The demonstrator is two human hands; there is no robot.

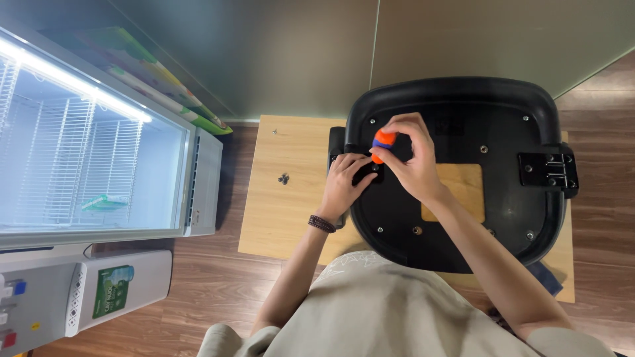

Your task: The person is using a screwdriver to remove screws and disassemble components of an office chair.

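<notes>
On the surface, left half of the seat shell: both hands meet at the shell's left rim.
Right hand: fingers curled tightly around an orange screwdriver handle, gripping it from above; the tool stands roughly upright, its tip hidden behind the fingers.
Left hand: fingers bent and pressed down on a small black bracket at the shell's left edge, just under the screwdriver; it steadies the part rather than closing around it. A dark beaded bracelet sits on the wrist.
Seat shell: black plastic, lying upside down and covering most of the surface's right half; several screw heads show around its rim.
Opening in the shell: a square gap near the middle, with the wood showing through.
Right bracket: a black fitting on the shell's right edge, well apart from the hands.
Surface: light wood, bare toward its left edge.
Loose hardware: a small cluster of screws left of the hands, and a single screw near the far left corner.
Floor beside the surface: a lit glass-door cooler to the left, and a white appliance below it.
</notes>
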